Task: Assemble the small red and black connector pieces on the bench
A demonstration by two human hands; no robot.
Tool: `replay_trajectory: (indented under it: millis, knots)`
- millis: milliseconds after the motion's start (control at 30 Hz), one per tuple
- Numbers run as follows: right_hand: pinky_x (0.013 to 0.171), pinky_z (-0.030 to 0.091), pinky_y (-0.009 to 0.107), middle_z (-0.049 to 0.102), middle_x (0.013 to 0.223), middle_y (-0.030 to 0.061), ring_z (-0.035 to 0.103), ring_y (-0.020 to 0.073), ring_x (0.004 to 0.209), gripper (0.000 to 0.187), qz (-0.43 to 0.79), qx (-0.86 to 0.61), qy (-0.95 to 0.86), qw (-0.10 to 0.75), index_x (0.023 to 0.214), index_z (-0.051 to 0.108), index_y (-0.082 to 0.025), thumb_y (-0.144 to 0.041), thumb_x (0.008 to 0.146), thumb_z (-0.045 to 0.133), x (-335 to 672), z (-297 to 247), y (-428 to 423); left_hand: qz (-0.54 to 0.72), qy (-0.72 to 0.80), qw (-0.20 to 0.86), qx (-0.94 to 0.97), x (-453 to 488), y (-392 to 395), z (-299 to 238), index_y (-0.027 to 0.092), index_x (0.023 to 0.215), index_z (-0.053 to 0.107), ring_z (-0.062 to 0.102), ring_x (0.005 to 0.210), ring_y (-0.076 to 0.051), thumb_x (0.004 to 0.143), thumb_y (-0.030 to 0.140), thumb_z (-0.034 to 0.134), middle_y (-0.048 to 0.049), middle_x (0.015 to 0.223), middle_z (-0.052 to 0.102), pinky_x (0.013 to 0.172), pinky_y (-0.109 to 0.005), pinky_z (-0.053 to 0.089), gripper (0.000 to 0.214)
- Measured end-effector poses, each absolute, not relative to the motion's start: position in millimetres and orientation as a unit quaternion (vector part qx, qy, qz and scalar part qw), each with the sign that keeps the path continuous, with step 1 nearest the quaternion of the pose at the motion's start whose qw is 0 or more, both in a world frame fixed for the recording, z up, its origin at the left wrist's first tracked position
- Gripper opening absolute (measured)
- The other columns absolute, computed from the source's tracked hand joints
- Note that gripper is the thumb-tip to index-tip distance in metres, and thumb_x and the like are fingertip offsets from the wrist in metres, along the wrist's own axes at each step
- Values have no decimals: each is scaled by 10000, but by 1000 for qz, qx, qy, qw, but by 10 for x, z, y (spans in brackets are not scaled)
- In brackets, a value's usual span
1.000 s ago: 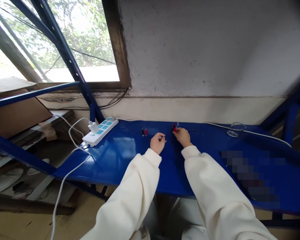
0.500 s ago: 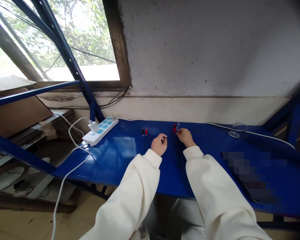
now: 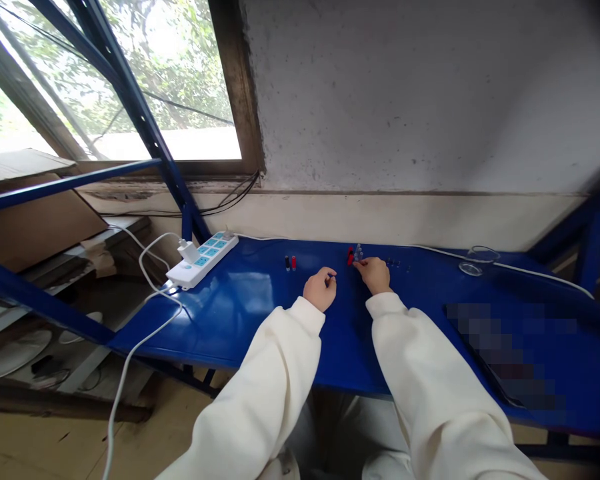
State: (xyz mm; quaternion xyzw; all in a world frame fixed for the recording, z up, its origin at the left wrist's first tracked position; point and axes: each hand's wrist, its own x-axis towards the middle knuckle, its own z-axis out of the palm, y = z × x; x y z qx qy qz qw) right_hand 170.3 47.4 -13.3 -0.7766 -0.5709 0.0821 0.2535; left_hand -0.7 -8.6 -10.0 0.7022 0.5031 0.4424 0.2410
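Note:
On the blue tabletop (image 3: 250,320), my right hand (image 3: 375,275) has its fingers pinched together at the base of some small clear pieces (image 3: 359,251). What lies between those fingertips is too small to make out. Red pieces (image 3: 350,255) stand just left of the fingertips. My left hand (image 3: 320,289) is curled, thumb and forefinger bent toward each other; whatever it may hold is hidden. Beyond it to the left, a small black cylinder (image 3: 287,263) and a small red cylinder (image 3: 294,263) stand upright side by side.
Several tiny clear pieces (image 3: 394,263) lie right of my right hand. Toward the back right are clear round items (image 3: 471,269) by a white cable. A dark flat object (image 3: 485,357), partly blurred, lies at right. A white power strip (image 3: 203,261) with a plugged-in charger sits at left.
My right hand has shifted very slightly, its fingertips now lower against the clear pieces. My left hand keeps its curled pose. The view has moved a little.

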Motion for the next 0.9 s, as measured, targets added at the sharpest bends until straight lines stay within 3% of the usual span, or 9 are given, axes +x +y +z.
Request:
replay_trajectory:
  millis: [167, 300, 500, 667, 900]
  knots:
    - [577, 405, 242, 664, 714, 88, 617, 197, 716, 275, 77, -773, -580, 243, 783, 682, -183, -408, 741, 531, 1697, -126, 468, 459, 505, 260, 683, -12, -96, -76, 216, 1009, 542, 486, 527, -111, 724, 164, 482, 23, 602, 532, 582, -223, 365, 296]
    - [597, 411, 239, 668, 776, 99, 616, 198, 768, 267, 80, -770, -592, 225, 848, 675, -171, -374, 737, 544, 1693, -96, 456, 517, 521, 265, 625, -47, -81, -20, 214, 1257, 357, 501, 571, -106, 702, 134, 499, 16, 698, 548, 623, -215, 376, 579]
    - [613, 411, 268, 653, 815, 142, 619, 223, 775, 249, 79, -780, -594, 179, 848, 649, -124, -313, 772, 506, 1656, 49, 322, 566, 573, 258, 534, -159, 49, -5, 175, 1344, 185, 535, 675, -118, 683, 116, 504, 16, 719, 551, 755, -233, 381, 737]
    - [598, 397, 257, 647, 770, 137, 619, 220, 744, 294, 52, -766, -610, 197, 788, 652, -142, -355, 804, 451, 1578, 203, 96, 551, 601, 267, 513, -253, 157, -56, 146, 1343, 186, 546, 858, -156, 686, 114, 497, 11, 672, 550, 832, -259, 355, 727]
    - [556, 367, 238, 653, 750, 105, 606, 192, 685, 325, 29, -736, -636, 231, 800, 651, -182, -376, 830, 392, 1428, 274, -151, 535, 622, 272, 503, -315, 217, -71, 153, 1289, 305, 564, 739, -167, 666, 109, 525, 12, 627, 550, 751, -260, 384, 662]
